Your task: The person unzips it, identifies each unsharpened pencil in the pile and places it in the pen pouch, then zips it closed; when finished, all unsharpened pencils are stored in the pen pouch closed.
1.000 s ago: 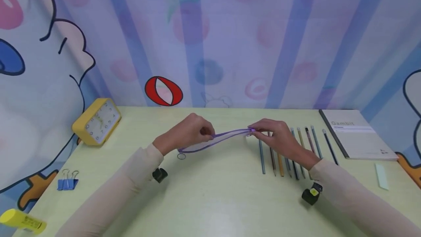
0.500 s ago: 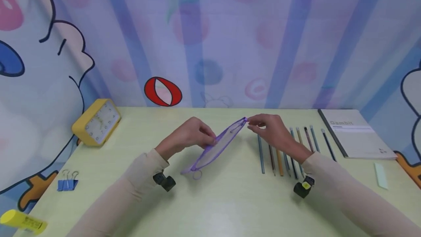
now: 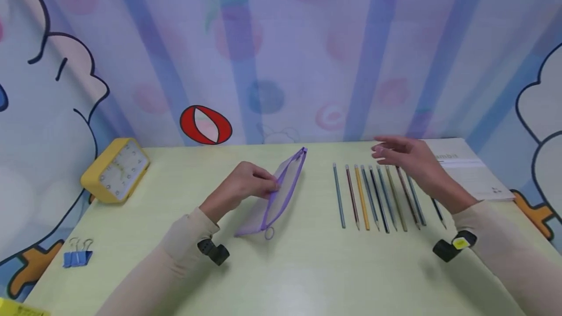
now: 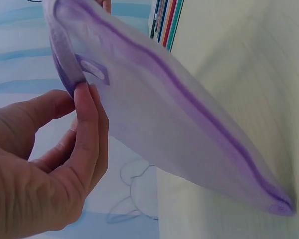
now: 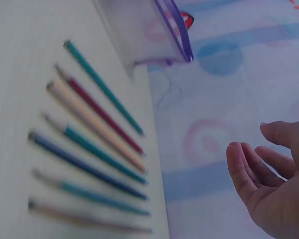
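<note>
My left hand [image 3: 243,185] pinches one purple edge of a translucent zip pouch [image 3: 289,193] between thumb and fingers. Tilted upright, the pouch has its lower end close to the table, and a small ring [image 3: 269,233] hangs there. Its two purple-trimmed edges stand apart along the mouth. The left wrist view shows the pouch [image 4: 159,124] wide, its edge between the fingertips. To the right, my right hand [image 3: 414,162] hovers over the far ends of a row of pencils [image 3: 362,199], fingers loosely bent and holding nothing. It partly covers some pencils.
Behind the right hand lies a notebook [image 3: 467,174], partly hidden. A yellow alarm clock [image 3: 116,169] stands at the back left. Blue binder clips [image 3: 77,258] and a yellow tube [image 3: 19,307], cut off by the frame, lie along the left side. A printed curtain hangs behind the table.
The right hand has let go of the pouch's end and moved right, over the pencils. In the left hand, the pouch has swung from nearly level to steeply tilted. The head view has turned slightly right.
</note>
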The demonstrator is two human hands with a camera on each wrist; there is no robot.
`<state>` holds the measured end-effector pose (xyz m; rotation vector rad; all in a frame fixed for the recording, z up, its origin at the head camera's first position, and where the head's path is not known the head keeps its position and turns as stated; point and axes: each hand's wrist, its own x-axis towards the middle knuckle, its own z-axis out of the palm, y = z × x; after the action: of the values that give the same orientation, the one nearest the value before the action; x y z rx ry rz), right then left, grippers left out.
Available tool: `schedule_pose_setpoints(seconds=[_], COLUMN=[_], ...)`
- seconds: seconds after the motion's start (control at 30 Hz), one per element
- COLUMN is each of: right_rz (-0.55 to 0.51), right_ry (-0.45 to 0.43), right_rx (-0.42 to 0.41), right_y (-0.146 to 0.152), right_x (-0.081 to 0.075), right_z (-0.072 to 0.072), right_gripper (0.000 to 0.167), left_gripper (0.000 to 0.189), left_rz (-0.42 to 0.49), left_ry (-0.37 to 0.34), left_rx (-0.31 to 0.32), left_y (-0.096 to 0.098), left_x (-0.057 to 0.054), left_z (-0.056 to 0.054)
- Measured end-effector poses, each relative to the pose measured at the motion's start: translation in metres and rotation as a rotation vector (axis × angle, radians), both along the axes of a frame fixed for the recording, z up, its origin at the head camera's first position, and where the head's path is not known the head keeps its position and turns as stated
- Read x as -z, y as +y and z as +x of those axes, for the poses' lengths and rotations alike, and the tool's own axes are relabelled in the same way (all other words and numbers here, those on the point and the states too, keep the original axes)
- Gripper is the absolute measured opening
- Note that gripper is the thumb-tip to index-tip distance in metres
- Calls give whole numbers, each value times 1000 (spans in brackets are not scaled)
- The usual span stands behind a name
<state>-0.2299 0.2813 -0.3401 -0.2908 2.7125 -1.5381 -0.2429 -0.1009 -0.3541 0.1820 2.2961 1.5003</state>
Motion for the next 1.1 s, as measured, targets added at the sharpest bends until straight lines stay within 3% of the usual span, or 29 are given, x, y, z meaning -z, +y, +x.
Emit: schedule_pose_setpoints(seconds=[0.2,0.43,0.57,0.73,0.9,1.1], right_rz=[338,582,653,664,686,739], right_ry=[83,208,178,96,13,-40], right_rx=[90,18,-31,-69,-118,-154], right_y=[29,53,64,66,65,62], right_x=[10,41,52,59,58,50], right_z=[1,-8,-11,-13,-17,-22], right_gripper=[58,50,49,51,55,39], left_gripper=[25,25,26,27,26,25], left_rz=[-3,-22,-10,-2,-12,-11], left_ry=[6,-9,-14,-18,-2,9], left_rx=[5,-4,-1,4,11,8], left_y=[-6,-8,-6,-7,-12,-14], left_x=[0,4,4,3,2,-1], left_z=[0,0,0,1,0,0])
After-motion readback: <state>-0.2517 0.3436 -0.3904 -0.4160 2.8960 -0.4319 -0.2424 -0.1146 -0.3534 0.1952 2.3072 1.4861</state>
